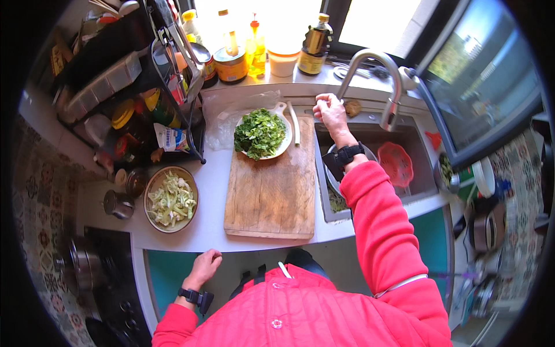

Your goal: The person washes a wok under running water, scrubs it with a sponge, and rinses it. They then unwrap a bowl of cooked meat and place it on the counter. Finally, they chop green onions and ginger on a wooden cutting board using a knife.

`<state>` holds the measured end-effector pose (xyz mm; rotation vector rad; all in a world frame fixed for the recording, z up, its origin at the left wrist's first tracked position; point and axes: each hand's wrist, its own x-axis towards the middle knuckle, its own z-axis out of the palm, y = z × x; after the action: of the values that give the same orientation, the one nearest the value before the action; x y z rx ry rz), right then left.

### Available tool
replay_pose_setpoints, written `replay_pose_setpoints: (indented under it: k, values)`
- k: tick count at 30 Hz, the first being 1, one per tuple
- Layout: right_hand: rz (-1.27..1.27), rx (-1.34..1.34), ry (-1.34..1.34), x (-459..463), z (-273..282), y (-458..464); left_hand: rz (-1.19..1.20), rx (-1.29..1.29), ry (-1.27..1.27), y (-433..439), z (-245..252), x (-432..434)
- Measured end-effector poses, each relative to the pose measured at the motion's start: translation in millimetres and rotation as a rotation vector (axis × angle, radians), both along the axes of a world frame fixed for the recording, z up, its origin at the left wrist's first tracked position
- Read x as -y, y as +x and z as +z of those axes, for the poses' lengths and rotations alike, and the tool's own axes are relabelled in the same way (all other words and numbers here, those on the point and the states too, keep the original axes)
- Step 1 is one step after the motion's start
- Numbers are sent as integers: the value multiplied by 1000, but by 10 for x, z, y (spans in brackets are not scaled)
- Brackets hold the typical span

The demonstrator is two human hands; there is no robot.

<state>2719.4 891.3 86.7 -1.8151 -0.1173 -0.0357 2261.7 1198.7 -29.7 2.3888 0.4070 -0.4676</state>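
My right hand (331, 112) reaches over the back left corner of the sink (416, 143), beside the base of the gooseneck faucet (368, 54). Its fingers are curled, and whatever may lie under them is hidden. Below the counter's front edge hangs my left hand (206, 267), loosely closed, with nothing seen in it. Chopped leafy greens (261, 133) fill a pale handled dish (284, 145) on the back of a wooden cutting board (271, 195). A pale stalk (294, 123) lies right of the dish. The sink holds a red plastic basket (395, 164) and a bowl (370, 155), partly hidden by my forearm.
Cauliflower pieces (171, 201) fill a bowl (150, 219) on the left. Behind it stands a black rack (197, 143) with jars and utensils. Clear plastic film (219, 123) lies behind the board. Bottles and tubs, including an orange-lidded tub (283, 63), line the sill. An open window sash (481, 82) juts inward.
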Motion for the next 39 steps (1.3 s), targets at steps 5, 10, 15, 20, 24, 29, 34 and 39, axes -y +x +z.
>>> replay_pose_setpoints:
  k: [5,10,15,20,24,29,34,39]
  values:
    - [161,294,-995,-68,-980,409,49,44,-35,366,316,596]
    - [166,637,-1036,-244,-1547,411,-3,91,30,465,561,924]
    - [165,698,-968,-294,-1664,411,-26,73,48,676,564,938]
    - [192,390,-854,-311,-1660,444,-109,43,38,1078,439,818]
    - [162,263,-759,-217,-1580,415,-165,192,16,1306,411,677]
    - [81,-93,-421,340,-1105,-123,-224,407,159,1722,576,346]
    - [436,314,-578,708,-604,-1199,-266,769,390,2640,1141,-25]
    - [705,598,-719,359,-895,-1518,-384,934,637,3661,1911,-181]
